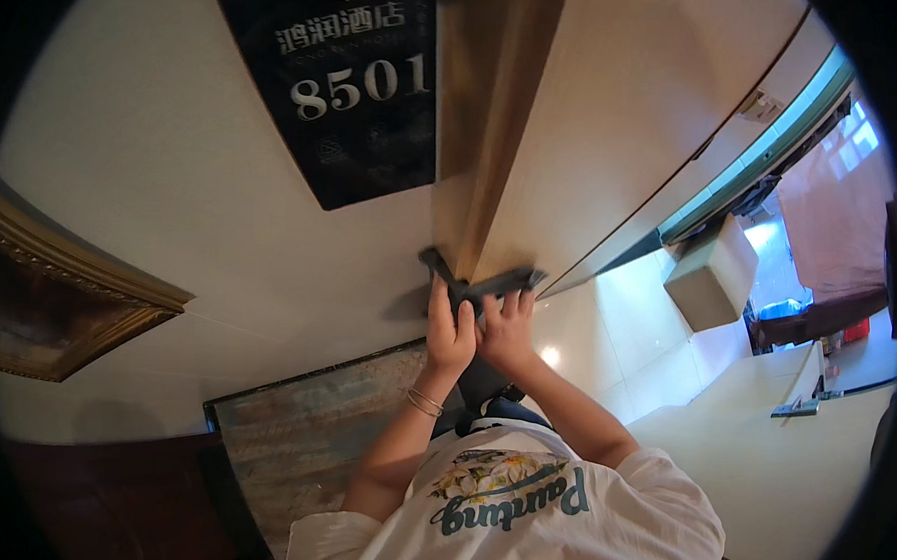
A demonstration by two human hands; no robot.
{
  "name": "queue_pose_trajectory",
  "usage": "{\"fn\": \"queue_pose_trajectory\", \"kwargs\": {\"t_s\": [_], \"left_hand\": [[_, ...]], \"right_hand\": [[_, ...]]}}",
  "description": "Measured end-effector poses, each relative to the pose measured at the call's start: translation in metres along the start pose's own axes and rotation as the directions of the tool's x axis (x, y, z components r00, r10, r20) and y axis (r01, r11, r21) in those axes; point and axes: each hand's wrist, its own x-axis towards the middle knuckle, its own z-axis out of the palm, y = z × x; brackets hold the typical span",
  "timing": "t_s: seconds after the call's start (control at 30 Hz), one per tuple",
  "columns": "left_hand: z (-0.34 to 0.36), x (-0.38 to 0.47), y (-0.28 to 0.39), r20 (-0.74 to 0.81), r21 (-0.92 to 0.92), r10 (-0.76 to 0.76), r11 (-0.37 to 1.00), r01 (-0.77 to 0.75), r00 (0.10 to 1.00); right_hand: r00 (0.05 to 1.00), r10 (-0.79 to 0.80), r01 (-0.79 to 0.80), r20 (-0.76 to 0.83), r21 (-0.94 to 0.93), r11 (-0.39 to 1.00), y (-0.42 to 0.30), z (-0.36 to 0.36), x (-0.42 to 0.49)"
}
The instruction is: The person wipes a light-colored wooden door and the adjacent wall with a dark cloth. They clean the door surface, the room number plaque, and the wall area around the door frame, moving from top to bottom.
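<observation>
A dark grey item, likely a cloth (505, 283), is pressed across the wooden door frame (483, 203), with one end on the wall side and the other on the door side. Its edges are blurred. My left hand (451, 334), with thin bangles on the wrist, grips it on the wall side, fingers pointing up. Close beside it, my right hand (507, 326) holds the item with bent fingers on the door side. Part of the item is hidden behind my hands. A pale wooden door (607, 123) stands right of the frame.
A black sign (368, 148) bearing writing hangs on the wall above. A gilt picture frame (81, 296) hangs at left. Below lies a patterned mat or panel (298, 444). Through the doorway are a tiled floor (631, 332), a beige box-shaped object (711, 276) and a pink covering (828, 211).
</observation>
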Motion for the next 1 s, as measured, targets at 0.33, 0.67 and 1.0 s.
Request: {"fn": "queue_pose_trajectory", "kwargs": {"t_s": [0.33,0.67,1.0], "left_hand": [[0.014,0.038,0.05,0.161,0.564,0.538,0.638,-0.525,0.827],[0.003,-0.047,-0.05,0.278,0.574,0.241,0.734,-0.362,0.93],[0.006,0.048,0.073,0.26,0.575,0.67,0.471,-0.669,0.695]], "right_hand": [[0.932,0.025,-0.005,-0.362,0.055,0.998,0.019,-0.044,0.087],[0.976,0.195,-0.179,-0.101,0.145,0.973,0.039,0.053,-0.042],[0.742,0.197,-0.057,-0.641,0.233,0.971,0.021,-0.069,0.134]]}}
